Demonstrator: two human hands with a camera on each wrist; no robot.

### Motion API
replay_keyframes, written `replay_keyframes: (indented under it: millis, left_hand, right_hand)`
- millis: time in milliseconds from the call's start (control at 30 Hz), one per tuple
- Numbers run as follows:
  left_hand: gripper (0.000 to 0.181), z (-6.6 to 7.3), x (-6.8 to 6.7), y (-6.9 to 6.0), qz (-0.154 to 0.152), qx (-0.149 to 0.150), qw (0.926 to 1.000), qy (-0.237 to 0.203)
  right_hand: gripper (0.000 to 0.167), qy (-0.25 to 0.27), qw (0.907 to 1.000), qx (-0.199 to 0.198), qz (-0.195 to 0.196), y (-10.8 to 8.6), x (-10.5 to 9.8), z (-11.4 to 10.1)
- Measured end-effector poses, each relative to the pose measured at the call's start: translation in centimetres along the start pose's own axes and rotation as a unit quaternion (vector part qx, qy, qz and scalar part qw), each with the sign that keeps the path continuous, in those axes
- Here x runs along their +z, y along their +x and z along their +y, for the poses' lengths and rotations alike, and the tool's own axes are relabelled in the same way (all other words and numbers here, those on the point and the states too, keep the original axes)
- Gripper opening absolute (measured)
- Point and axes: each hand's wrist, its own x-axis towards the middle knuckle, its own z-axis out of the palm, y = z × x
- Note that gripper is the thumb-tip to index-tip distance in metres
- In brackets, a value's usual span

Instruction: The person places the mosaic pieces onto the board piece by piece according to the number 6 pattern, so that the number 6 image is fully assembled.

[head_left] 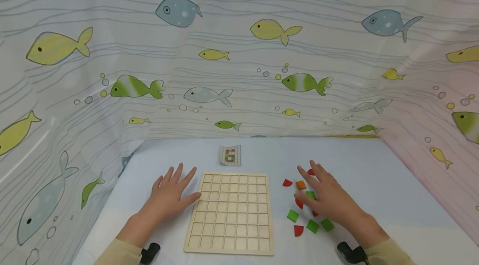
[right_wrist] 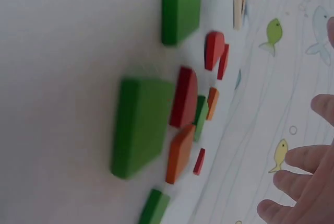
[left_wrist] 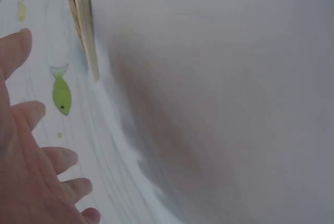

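Note:
A square wooden grid board lies on the table between the hands, its compartments bare. My left hand is spread at the board's left edge, thumb tip near the rim; whether it touches is unclear. In the left wrist view that hand holds nothing. Over the loose tiles on the right, my right hand hovers with fingers apart and covers some of them. Among the tiles are green squares, red quarter-rounds and an orange square. The right wrist view shows a large green tile close up.
Behind the board lies a small paper card with a coloured grid pattern. A fish-printed curtain surrounds the pale table at the back and sides.

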Motion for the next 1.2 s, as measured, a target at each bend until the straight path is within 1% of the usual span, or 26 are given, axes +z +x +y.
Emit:
replay_keyframes:
  millis: [100, 300, 400, 533, 633, 733, 800, 867, 933, 967, 1100, 1200]
  left_hand:
    - [0.083, 0.7, 0.0, -1.1, -0.01, 0.001, 0.9999, -0.011]
    - [0.081, 2.3, -0.3, -3.5, -0.056, -0.006, 0.9963, -0.065]
    - [0.081, 2.8, -0.2, -4.6, -0.07, -0.006, 0.9928, -0.097]
    - [0.081, 3.1, 0.1, -6.0, -0.082, -0.005, 0.9855, -0.149]
    - [0.08, 3.3, 0.2, -6.9, -0.079, 0.001, 0.9802, -0.182]
    - [0.078, 3.3, 0.3, -7.7, -0.08, 0.011, 0.9752, -0.206]
    - [0.079, 3.3, 0.4, -8.0, -0.086, 0.007, 0.9721, -0.218]
    - [0.082, 3.2, 0.5, -8.3, -0.096, -0.004, 0.9689, -0.228]
    - [0.084, 3.0, 0.6, -8.5, -0.097, -0.007, 0.9669, -0.236]
    - [0.085, 2.9, 0.7, -8.5, -0.093, -0.005, 0.9668, -0.238]
    - [0.084, 2.6, 1.0, -8.7, -0.067, 0.029, 0.966, -0.248]
    - [0.083, 2.5, 1.4, -8.8, -0.057, 0.038, 0.9652, -0.252]
  right_hand:
    - [0.082, 0.005, 0.9999, -0.01, 0.01, -0.6, 0.7, -0.2]
    - [0.081, 0.017, 0.9996, -0.015, 0.015, -2.0, 1.8, -0.9]
    - [0.079, 0.023, 0.9994, -0.012, 0.02, -2.6, 2.1, -1.4]
    - [0.078, 0.036, 0.9989, -0.003, 0.029, -3.4, 2.2, -2.0]
    - [0.078, 0.04, 0.9988, 0.005, 0.026, -4.1, 2.2, -2.4]
    - [0.074, 0.043, 0.9986, 0.005, 0.031, -4.7, 2.2, -2.6]
    - [0.07, 0.05, 0.9981, 0.0, 0.037, -5.2, 2.3, -2.7]
    - [0.067, 0.056, 0.9974, -0.008, 0.044, -5.6, 2.5, -2.7]
    - [0.065, 0.063, 0.9965, -0.017, 0.052, -5.9, 2.6, -2.7]
    - [0.065, 0.064, 0.9962, -0.023, 0.055, -5.9, 2.7, -2.7]
    - [0.057, 0.066, 0.993, -0.06, 0.078, -6.1, 3.2, -2.6]
    - [0.041, 0.064, 0.9911, -0.078, 0.086, -6.2, 3.7, -2.5]
